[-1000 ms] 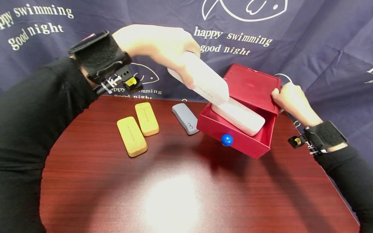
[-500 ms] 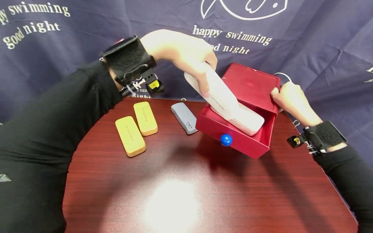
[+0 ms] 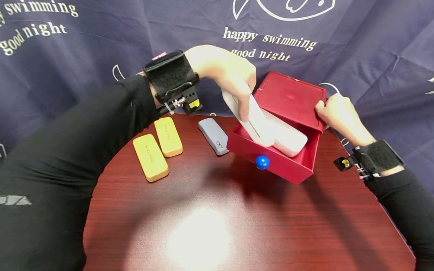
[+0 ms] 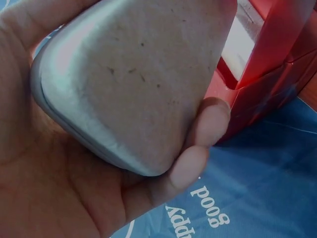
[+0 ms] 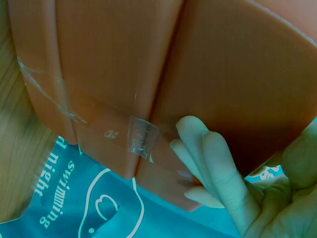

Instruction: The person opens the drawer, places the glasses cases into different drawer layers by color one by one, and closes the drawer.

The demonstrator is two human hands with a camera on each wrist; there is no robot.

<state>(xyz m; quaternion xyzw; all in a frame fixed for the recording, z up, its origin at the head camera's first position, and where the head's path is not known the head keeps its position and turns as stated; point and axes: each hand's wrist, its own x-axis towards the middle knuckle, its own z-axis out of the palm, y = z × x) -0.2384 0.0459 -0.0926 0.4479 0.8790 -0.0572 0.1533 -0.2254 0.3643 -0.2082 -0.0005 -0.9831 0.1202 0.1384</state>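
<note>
My left hand (image 3: 234, 73) grips a white glasses case (image 3: 255, 122) by its upper end, fingers and thumb round its sides. The case slants down, its lower end inside the red box (image 3: 288, 165). A second white glasses case (image 3: 291, 139) lies in the box, beside the held one. In the left wrist view, the held case (image 4: 138, 84) shows small dark marks. My right hand (image 3: 339, 114) holds the raised red lid (image 3: 291, 96) by its right edge. In the right wrist view, its fingers (image 5: 218, 158) lie against the lid's outer face.
A blue ball-shaped knob (image 3: 262, 162) juts from the box's front. Left of the box lie a grey glasses case (image 3: 213, 135) and two yellow glasses cases, the nearer yellow case (image 3: 150, 158) and the farther yellow case (image 3: 168, 136). Behind the table (image 3: 162, 218) hangs a dark blue printed cloth (image 3: 190, 22).
My left hand has moved right and down, bringing the white glasses case from above the box's left corner into it. My right hand keeps the lid up in the same place.
</note>
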